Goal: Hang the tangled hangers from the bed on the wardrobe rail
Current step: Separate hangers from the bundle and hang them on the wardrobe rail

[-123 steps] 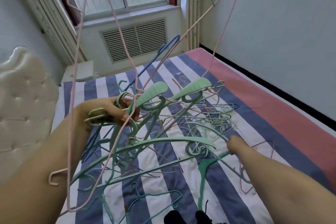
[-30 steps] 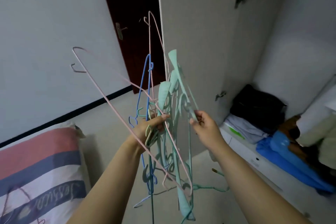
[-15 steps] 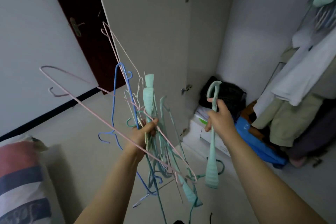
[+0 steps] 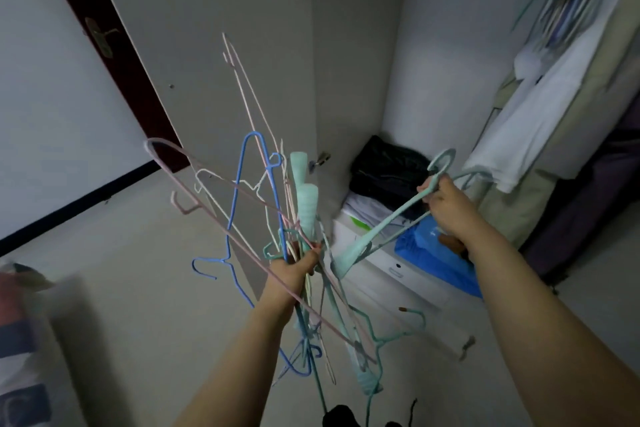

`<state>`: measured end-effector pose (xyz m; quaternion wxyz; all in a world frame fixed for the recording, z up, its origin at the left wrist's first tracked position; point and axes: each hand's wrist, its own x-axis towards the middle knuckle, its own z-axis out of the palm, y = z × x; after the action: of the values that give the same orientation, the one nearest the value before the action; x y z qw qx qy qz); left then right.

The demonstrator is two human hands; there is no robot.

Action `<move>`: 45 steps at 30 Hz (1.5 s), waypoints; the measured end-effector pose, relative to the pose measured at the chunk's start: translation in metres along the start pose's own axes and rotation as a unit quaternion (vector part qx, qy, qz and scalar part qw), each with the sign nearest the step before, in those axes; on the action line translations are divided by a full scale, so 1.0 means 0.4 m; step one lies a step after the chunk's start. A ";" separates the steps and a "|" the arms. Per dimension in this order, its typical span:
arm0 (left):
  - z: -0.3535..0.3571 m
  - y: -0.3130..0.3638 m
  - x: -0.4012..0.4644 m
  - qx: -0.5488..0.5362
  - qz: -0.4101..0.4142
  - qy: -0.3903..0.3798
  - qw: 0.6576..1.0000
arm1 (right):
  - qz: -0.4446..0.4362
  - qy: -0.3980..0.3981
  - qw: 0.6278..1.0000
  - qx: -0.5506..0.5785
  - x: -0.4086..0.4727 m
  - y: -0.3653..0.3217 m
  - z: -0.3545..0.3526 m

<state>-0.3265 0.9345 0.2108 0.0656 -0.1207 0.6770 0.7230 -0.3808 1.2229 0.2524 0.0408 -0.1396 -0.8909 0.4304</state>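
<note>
Tangled hangers (image 4: pixel 294 239), pink, blue, white and mint, are bunched in the left hand (image 4: pixel 292 270), whose fingers are clenched round the crossing wires near their middle; the ends fan upward and trail down below the wrist. The left forearm rises from the lower edge towards the open wardrobe door (image 4: pixel 242 62). The right hand (image 4: pixel 448 206) grasps a single mint hanger (image 4: pixel 384 229) just below its hook, held apart from the bunch, its broad shoulder pointing down-left. The right arm reaches towards hanging clothes (image 4: pixel 540 107) inside the wardrobe.
</note>
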 end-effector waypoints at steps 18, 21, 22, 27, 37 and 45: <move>0.130 0.117 0.135 0.094 0.013 -0.175 0.980 | -0.037 0.148 0.960 -0.234 -0.008 0.145 -0.127; 0.119 0.153 0.198 0.122 0.028 -0.186 0.974 | -0.048 0.135 0.959 -0.244 0.020 0.128 -0.135; 0.118 0.165 0.219 0.133 0.034 -0.194 0.971 | -0.048 0.128 0.956 -0.259 0.030 0.120 -0.134; 0.125 0.236 0.318 0.196 0.070 -0.226 0.951 | 0.026 0.021 0.938 -0.346 0.075 0.090 -0.134; 0.123 0.322 0.515 0.182 0.091 -0.292 0.935 | 0.135 -0.021 0.974 -0.181 0.141 0.031 -0.166; 0.180 0.340 0.634 0.163 0.061 -0.271 0.947 | 0.153 0.051 0.984 -0.074 0.223 -0.009 -0.130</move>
<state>-0.6116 0.9788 0.2788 0.2209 0.1337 0.7486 0.6107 -0.4571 1.2855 0.2836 0.0093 -0.2987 -0.8850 0.3569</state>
